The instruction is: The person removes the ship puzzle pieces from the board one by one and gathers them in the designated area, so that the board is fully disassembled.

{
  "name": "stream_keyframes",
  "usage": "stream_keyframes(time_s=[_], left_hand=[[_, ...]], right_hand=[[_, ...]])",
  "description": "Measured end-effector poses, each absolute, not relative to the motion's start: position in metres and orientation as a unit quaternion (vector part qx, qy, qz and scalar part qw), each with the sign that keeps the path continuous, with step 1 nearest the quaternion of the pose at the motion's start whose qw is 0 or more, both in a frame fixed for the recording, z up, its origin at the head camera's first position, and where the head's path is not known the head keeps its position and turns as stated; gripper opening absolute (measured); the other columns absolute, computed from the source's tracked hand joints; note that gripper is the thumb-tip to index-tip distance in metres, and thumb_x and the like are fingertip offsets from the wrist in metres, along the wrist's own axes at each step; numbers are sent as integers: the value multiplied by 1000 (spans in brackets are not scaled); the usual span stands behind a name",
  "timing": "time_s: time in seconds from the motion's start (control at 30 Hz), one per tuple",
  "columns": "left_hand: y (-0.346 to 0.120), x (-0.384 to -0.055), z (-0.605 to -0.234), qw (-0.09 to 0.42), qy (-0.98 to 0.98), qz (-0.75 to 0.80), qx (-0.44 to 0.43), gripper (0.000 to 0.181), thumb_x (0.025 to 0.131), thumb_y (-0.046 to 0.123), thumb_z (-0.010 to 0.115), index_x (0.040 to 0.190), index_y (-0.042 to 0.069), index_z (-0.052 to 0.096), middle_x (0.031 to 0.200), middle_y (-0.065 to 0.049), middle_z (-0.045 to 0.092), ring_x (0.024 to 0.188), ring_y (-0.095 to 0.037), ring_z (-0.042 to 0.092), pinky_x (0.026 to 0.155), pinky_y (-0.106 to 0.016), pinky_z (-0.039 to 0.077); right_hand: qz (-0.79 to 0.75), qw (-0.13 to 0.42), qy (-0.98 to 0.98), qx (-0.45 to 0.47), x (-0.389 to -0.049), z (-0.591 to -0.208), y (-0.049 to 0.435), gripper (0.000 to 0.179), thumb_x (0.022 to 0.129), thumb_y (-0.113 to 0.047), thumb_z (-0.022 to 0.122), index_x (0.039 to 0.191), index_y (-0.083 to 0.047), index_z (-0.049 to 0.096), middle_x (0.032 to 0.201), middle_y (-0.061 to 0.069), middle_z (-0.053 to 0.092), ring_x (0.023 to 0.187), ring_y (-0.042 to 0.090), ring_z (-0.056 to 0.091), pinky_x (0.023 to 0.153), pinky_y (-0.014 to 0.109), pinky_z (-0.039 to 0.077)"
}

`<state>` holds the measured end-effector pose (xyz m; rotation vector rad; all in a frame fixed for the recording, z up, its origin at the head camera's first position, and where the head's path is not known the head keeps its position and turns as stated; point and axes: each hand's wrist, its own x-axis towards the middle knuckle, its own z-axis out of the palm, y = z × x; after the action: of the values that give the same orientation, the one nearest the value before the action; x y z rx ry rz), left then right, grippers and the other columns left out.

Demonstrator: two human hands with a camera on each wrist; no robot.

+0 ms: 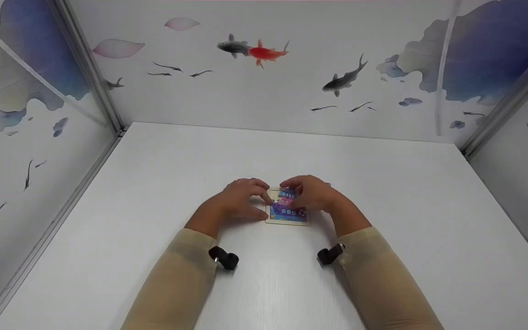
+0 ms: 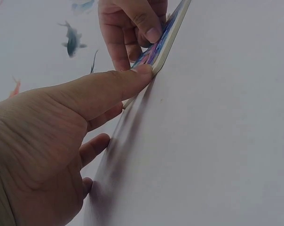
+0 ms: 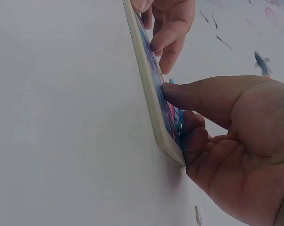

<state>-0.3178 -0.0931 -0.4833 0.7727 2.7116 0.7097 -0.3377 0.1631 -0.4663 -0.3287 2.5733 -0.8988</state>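
Observation:
A small wooden picture puzzle (image 1: 288, 218) lies flat on the white table, showing a purple and pink ship on blue water. Bare pale wood shows at its upper left. My left hand (image 1: 244, 198) is at its left side, the thumb resting on the near left corner and the index fingertip at the edge. From the right, my right hand (image 1: 314, 193) reaches over the picture with thumb and curled fingers. Between them a blue-edged puzzle piece (image 3: 181, 116) stands slightly raised in the right wrist view, mostly hidden by the fingers.
A small blue bit (image 1: 328, 184) shows just behind the right hand. The white table (image 1: 264, 151) ends at a back wall (image 1: 245, 101) painted with fish, and side panels rise at left and right. Each sleeve carries a black wrist camera (image 1: 224, 258).

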Motion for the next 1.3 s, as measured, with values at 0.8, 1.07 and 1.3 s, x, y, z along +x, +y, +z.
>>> stream_keyframes(time_s=[0.8, 1.07, 1.3], left_hand=[[-90, -318, -481, 122, 928, 242, 255, 29, 90, 42, 83, 118, 37, 79, 160, 7, 54, 158, -32, 38, 134, -57, 23], [-90, -314, -479, 127, 929, 248, 243, 28, 90, 42, 83, 118, 39, 79, 161, 8, 53, 160, -32, 35, 134, -58, 20], [-91, -314, -481, 127, 932, 240, 242, 28, 91, 42, 82, 119, 39, 79, 162, 9, 53, 161, -32, 33, 135, -59, 17]], right_hand=[[-390, 159, 905, -66, -342, -467, 174, 17, 102, -21, 72, 114, -26, 83, 121, 2, 77, 113, 24, 68, 108, 44, 56], [-399, 160, 901, -57, -345, -461, 184, 16, 101, -29, 74, 115, -30, 83, 122, -1, 76, 110, 23, 66, 98, 37, 59], [-494, 129, 860, 13, -354, -453, 222, 21, 103, -31, 73, 121, -24, 80, 125, 5, 73, 111, 28, 63, 93, 35, 58]])
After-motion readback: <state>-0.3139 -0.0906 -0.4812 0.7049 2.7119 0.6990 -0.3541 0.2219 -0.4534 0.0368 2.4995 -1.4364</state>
